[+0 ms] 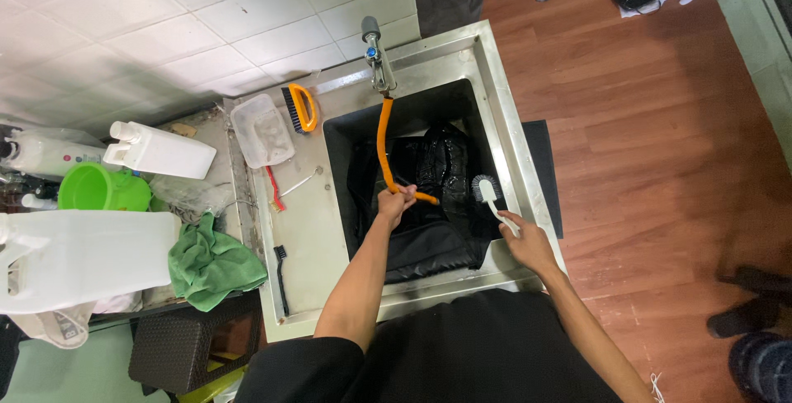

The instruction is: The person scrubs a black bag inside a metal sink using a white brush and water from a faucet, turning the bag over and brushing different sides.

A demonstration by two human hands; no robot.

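Here, left hand (394, 203) grips orange hose (383, 143) over black bag (429, 205) in sink (487, 65); right hand (526, 242) holds white brush (488, 193) at the rim.

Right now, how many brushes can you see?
3: white brush held in the right hand at the sink's edge, orange-handled brush behind the sink, small black brush on the counter; others may be hidden.

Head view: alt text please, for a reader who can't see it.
At a steel sink, the left hand grips an orange hose over a wet black bag; the right hand holds a white brush at the sink's edge.
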